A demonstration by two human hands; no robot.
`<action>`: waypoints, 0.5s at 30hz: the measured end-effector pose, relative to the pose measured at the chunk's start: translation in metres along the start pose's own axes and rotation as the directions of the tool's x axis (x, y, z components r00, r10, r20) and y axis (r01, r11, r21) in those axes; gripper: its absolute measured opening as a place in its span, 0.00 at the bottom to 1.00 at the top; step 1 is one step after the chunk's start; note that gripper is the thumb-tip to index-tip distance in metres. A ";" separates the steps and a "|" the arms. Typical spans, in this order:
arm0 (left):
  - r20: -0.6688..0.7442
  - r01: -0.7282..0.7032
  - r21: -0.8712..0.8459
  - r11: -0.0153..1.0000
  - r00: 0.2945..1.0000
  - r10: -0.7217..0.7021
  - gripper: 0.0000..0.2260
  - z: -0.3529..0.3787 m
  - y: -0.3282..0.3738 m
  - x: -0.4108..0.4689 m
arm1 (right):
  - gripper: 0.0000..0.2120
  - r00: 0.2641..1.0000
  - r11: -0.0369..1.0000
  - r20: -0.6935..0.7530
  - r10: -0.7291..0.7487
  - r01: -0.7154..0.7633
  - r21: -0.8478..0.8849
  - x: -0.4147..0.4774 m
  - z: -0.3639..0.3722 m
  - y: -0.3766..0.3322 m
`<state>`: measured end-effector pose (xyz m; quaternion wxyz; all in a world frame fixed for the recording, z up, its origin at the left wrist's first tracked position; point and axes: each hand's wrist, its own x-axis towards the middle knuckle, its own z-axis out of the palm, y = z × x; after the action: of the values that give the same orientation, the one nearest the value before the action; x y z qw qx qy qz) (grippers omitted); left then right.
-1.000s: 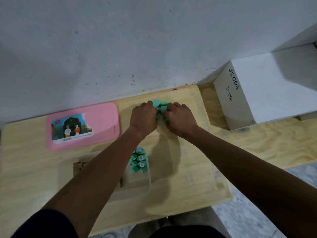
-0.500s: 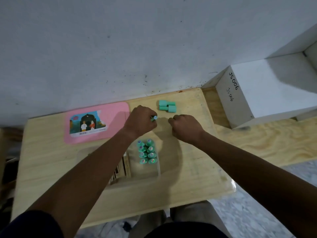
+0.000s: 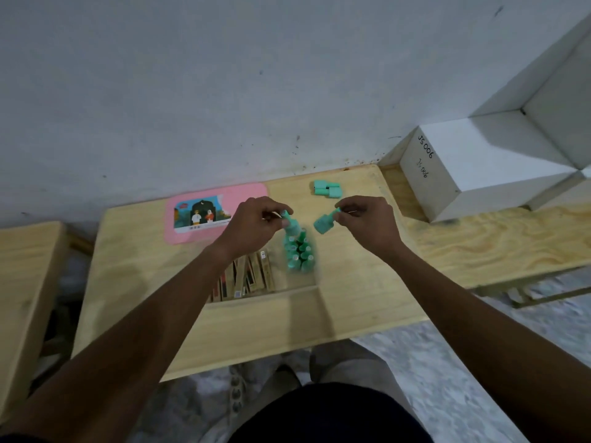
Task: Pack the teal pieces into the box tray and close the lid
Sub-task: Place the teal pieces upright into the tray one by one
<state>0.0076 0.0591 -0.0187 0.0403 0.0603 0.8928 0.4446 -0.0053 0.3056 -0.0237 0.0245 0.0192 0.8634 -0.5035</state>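
- While both hands hang over the desk [image 3: 358, 302], the left hand [image 3: 256, 223] has its grip closed on a teal piece [image 3: 290, 224]. The thumb and curled fingers pinch the upper end, and the piece points downward.
- The right hand [image 3: 367, 222] has its grip closed in the same way on a second teal piece [image 3: 323, 222], pinched at its narrow end and tilted, with the wider end toward the left hand.
- The two held pieces are near each other but apart.
- Directly under the left grip, and touching or nearly touching its piece, stands a blurred cluster of packed teal pieces [image 3: 299, 254], upright in the right end of the box tray [image 3: 271, 297].
- Below the left wrist, the tray's other compartment holds a row of thin brown cards [image 3: 248, 276] standing on edge.
- Beyond the right grip, toward the wall, three or so loose teal pieces [image 3: 326, 189] lie on their sides, touching one another.
- Beyond the left grip, the pink lid [image 3: 224, 191] lies flat with its picture label facing up.
- Well out past the right hand sits a white box [image 3: 473, 164] with handwriting on its side.
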 end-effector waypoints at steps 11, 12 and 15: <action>0.007 0.032 -0.057 0.998 0.999 -0.032 0.09 0.000 0.001 -0.037 | 0.07 0.996 0.998 0.079 -0.041 0.045 -0.054 -0.032 0.006 -0.016; 0.010 0.037 -0.061 0.997 0.999 -0.036 0.09 0.000 0.000 -0.039 | 0.07 0.995 0.996 0.089 -0.048 0.054 -0.065 -0.035 0.007 -0.016; 0.017 0.048 -0.082 0.995 0.999 -0.047 0.10 0.006 -0.005 -0.046 | 0.07 0.986 0.986 0.138 -0.090 0.108 -0.126 -0.041 0.011 -0.016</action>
<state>0.0533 0.0542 -0.0248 0.0601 0.0406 0.8746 0.4794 0.0349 0.2876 -0.0125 0.0578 -0.0589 0.8915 -0.4454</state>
